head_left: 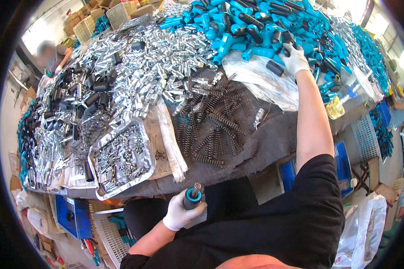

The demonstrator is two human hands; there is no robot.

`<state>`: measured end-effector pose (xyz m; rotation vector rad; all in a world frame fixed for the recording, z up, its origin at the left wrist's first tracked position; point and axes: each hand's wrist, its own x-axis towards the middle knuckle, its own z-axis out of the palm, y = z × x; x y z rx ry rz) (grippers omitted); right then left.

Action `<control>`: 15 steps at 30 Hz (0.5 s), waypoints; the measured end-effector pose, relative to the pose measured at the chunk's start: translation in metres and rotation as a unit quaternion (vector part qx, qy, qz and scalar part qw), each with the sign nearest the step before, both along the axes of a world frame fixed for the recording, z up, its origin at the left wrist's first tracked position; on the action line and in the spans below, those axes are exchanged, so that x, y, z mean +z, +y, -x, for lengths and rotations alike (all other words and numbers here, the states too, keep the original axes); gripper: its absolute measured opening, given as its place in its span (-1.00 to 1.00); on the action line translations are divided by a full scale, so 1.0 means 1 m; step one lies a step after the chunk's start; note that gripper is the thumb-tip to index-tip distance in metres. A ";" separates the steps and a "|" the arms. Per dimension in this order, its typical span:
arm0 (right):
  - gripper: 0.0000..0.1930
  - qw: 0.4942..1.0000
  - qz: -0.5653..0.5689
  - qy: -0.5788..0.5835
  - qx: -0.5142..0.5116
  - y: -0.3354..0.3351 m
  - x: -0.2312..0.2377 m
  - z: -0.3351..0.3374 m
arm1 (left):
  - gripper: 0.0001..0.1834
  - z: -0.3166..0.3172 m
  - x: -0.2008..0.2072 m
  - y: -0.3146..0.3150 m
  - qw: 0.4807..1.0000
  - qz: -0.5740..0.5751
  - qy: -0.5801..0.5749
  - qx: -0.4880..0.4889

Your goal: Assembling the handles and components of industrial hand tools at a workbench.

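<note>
My left hand [184, 210], in a white glove, is low over my lap. Its fingers are wrapped round a black tubular handle with a teal rim [192, 199], held upright. From the handle's top end pokes a coil spring [196, 188]. Stretched far to the right, my gloved right hand [295, 60] closes on a black cylindrical part [287, 39] at the edge of a heap of teal and black handles [256, 31]. A loose black sleeve [274, 68] lies beside that hand. Dark coil springs [215, 119] are piled at mid-table.
A heap of silver metal fittings [152, 67] covers the back left, with black sleeves [92, 98] nearby. At the front left a clear tray [150, 168] holds small metal pieces. One fitting [259, 117] lies right of the springs. Another person [54, 58] is at the far left.
</note>
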<state>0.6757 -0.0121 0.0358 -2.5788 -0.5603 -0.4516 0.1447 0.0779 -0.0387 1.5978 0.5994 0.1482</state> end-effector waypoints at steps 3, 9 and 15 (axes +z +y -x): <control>-0.71 1.000 0.024 -0.007 0.016 0.003 -0.012 -0.009 | -0.72 0.009 -0.005 0.001 0.999 0.046 0.026 0.013; -0.84 0.953 -0.132 -0.273 -0.015 -0.031 0.036 0.029 | -0.68 0.021 -0.003 -0.010 0.989 0.142 -0.011 0.048; -0.69 0.846 -0.417 0.050 0.328 -0.028 0.076 0.222 | -0.71 0.038 0.003 -0.012 0.993 0.092 -0.067 0.044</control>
